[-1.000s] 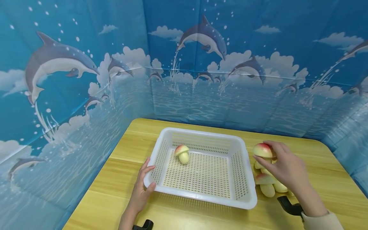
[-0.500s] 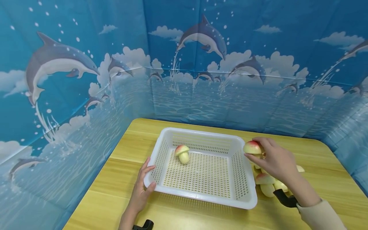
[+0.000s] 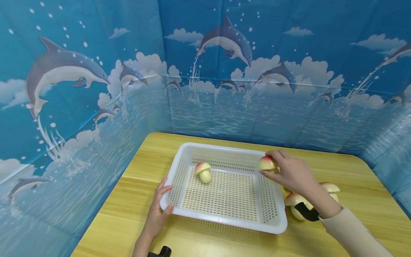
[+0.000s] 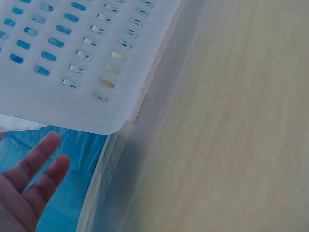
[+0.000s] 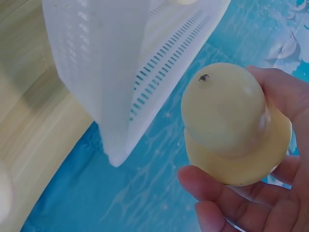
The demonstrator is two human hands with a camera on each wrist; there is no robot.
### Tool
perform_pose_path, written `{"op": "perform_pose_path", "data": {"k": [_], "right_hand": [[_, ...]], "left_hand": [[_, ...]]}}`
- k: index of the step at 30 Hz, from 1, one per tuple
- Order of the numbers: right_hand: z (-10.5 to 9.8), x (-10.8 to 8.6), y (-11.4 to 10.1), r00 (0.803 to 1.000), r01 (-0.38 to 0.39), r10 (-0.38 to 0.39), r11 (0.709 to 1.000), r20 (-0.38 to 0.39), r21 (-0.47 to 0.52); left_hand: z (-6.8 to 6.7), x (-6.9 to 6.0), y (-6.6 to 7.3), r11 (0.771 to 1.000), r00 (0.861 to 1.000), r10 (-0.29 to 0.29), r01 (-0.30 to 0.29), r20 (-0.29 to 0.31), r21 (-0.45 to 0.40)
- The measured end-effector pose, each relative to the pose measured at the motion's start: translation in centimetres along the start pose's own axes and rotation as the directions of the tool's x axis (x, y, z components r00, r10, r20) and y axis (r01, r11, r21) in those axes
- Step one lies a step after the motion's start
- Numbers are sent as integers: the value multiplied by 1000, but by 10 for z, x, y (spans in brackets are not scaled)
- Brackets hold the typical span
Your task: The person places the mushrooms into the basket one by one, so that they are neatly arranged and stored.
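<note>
My right hand (image 3: 295, 175) holds a toy mushroom (image 3: 267, 163) with a red-and-cream cap over the right rim of a white plastic basket (image 3: 221, 218). In the right wrist view its rounded pale stem (image 5: 224, 106) faces the camera, with thumb and fingers around the cap. My left hand (image 3: 157, 214) grips the basket's front left corner, thumb and fingertips over the rim. Two of its fingers (image 4: 46, 183) show extended in the left wrist view. Another mushroom (image 3: 203, 173) lies inside the basket, towards the left.
Several more mushrooms (image 3: 294, 200) lie on the wooden table (image 3: 122, 203) right of the basket, partly hidden by my right forearm and a black wrist mount (image 3: 306, 213). A blue dolphin-print curtain (image 3: 205, 107) stands along the table's back and sides.
My right hand has carried its mushroom leftwards, from above the other mushrooms to over the basket's right rim. My left hand and the basket stay in place.
</note>
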State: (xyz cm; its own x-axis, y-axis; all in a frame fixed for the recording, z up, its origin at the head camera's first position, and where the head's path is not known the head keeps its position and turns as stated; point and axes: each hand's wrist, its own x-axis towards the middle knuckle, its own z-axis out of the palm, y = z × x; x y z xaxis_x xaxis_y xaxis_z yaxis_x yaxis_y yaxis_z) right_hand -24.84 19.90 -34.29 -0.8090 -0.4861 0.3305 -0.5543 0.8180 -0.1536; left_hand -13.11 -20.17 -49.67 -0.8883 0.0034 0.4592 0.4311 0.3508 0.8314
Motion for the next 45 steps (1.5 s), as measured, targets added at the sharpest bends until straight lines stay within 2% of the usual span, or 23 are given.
{"op": "perform_pose_path", "data": {"k": [11, 20, 36, 45], "right_hand": [[3, 25, -12, 996, 74, -74, 997, 57, -2], [19, 40, -19, 981, 157, -158, 987, 109, 22], [44, 54, -35, 963, 199, -196, 980, 183, 1], [57, 64, -42, 945, 186, -189, 982, 269, 38]], "left_hand": [[0, 1, 1, 1000, 1000, 14, -13, 9, -25], [0, -1, 1, 999, 1000, 12, -11, 11, -32], [1, 1, 3, 998, 1000, 18, -18, 9, -60], [2, 0, 1, 995, 1000, 19, -17, 15, -97]]}}
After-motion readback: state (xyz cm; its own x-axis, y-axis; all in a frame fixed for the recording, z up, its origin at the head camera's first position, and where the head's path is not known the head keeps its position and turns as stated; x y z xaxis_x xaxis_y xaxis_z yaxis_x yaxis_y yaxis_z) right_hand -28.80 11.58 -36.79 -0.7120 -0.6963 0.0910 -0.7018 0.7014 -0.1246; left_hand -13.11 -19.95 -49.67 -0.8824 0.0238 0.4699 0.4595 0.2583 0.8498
